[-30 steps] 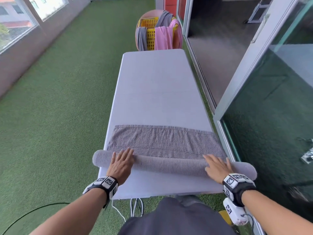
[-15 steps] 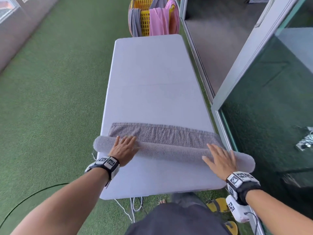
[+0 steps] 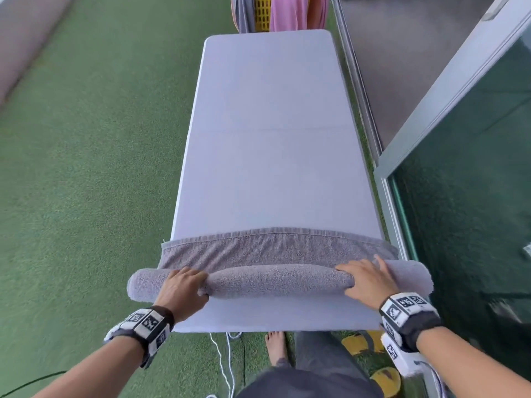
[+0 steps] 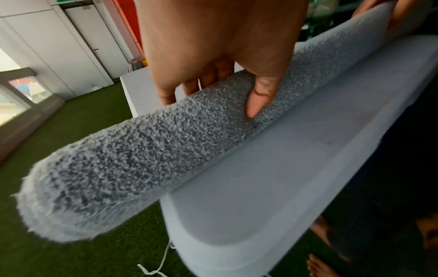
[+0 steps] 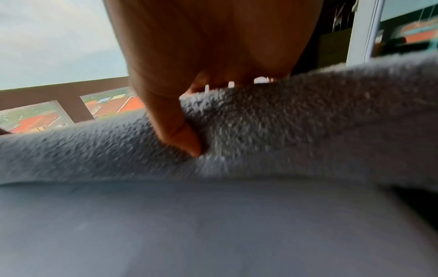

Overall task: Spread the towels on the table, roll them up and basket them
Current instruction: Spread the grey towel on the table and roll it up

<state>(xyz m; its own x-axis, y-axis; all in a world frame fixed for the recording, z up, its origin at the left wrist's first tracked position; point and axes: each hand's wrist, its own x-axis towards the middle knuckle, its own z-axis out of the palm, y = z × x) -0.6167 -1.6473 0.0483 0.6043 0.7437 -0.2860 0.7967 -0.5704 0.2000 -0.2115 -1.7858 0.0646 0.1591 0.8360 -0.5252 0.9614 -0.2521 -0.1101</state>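
A grey towel lies across the near end of the white table (image 3: 270, 139), mostly wound into a thick roll (image 3: 278, 280). A short flat strip (image 3: 273, 248) is still spread beyond the roll. My left hand (image 3: 184, 285) grips the roll near its left end, which overhangs the table edge. In the left wrist view the roll (image 4: 142, 150) sits under my left hand (image 4: 213, 84), fingers over the far side and thumb on the near side. My right hand (image 3: 366, 280) grips it near the right end. The blurred right wrist view shows my right hand (image 5: 208, 114) with its thumb dug into the roll (image 5: 308, 121).
Past the table's far end stands a yellow basket (image 3: 261, 12) with a pink towel (image 3: 284, 12) and a grey towel (image 3: 242, 12) hung over it. Green turf (image 3: 86, 168) lies to the left, a glass door (image 3: 459, 196) close on the right. Cables (image 3: 227, 354) and yellow slippers (image 3: 359, 343) lie by my feet.
The roll has moved farther up the table and the flat strip has become shorter. Both hands went from flat on the roll to fingers and thumbs curled round it.
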